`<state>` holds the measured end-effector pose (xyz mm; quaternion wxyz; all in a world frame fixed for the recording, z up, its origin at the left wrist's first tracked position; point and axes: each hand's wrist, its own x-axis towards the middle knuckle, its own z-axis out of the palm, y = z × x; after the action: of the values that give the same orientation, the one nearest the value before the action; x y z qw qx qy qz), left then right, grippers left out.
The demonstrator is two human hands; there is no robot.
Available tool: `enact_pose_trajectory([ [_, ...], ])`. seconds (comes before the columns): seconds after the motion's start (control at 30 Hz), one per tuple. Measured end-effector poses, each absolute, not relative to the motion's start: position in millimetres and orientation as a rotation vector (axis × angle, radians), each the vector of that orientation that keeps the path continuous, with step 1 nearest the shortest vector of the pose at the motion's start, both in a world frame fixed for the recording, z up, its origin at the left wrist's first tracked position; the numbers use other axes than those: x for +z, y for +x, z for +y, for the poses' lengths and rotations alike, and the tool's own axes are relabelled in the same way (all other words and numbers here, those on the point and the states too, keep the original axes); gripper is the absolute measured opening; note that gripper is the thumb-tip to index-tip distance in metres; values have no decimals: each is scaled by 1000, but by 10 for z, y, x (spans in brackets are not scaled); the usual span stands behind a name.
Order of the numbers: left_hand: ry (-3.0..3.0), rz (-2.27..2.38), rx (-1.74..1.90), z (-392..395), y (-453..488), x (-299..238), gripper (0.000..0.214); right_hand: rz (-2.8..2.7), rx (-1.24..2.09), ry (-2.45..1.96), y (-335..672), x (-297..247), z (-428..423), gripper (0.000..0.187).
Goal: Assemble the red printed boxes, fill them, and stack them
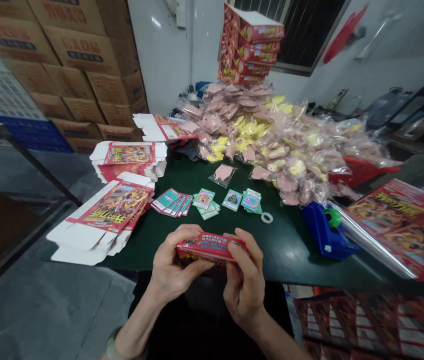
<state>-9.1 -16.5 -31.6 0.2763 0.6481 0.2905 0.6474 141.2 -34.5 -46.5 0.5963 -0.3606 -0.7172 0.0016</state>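
Between my two hands, just over the table's near edge, is a small red printed card box (204,244). My left hand (174,265) wraps its left end, thumb along the near side. On the right end, my right hand (246,272) has its fingers over the top and side. Beyond the box lie a fan of cards (172,202), a small stack of green-edged cards (205,200), a single card (232,199) and another small card stack (252,200). A clear bag with a pink piece (224,173) lies behind them.
Flattened red-and-white boxes (110,210) are piled at the left. A blue tape dispenser (326,232) and a white ring (267,218) lie on the right. A heap of bagged pink and yellow pieces (257,127) covers the back. Finished-looking red boxes (257,52) stand stacked behind.
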Motion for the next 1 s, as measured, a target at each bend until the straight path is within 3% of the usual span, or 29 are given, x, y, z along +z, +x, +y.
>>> enact_pose_trajectory([
  [0.27, 1784, 836, 1978, -150, 89, -237, 45, -1677, 163, -688, 1519, -277, -166, 43],
  [0.43, 1929, 958, 2004, 25, 209, -379, 47, -1626, 395, -780, 1671, -218, 1, 29],
  [0.53, 1996, 965, 1988, 101, 215, -472, 49, -1739, 306, -869, 1892, -214, 20, 32],
  [0.77, 2013, 977, 1984, 122, 184, -491, 53, -1081, -219, -1782, 3419, -302, -9, 28],
  [1.0, 1994, 959, 2014, 135, 208, -512, 53, -1119, 284, -2067, 4274, -280, 102, 17],
])
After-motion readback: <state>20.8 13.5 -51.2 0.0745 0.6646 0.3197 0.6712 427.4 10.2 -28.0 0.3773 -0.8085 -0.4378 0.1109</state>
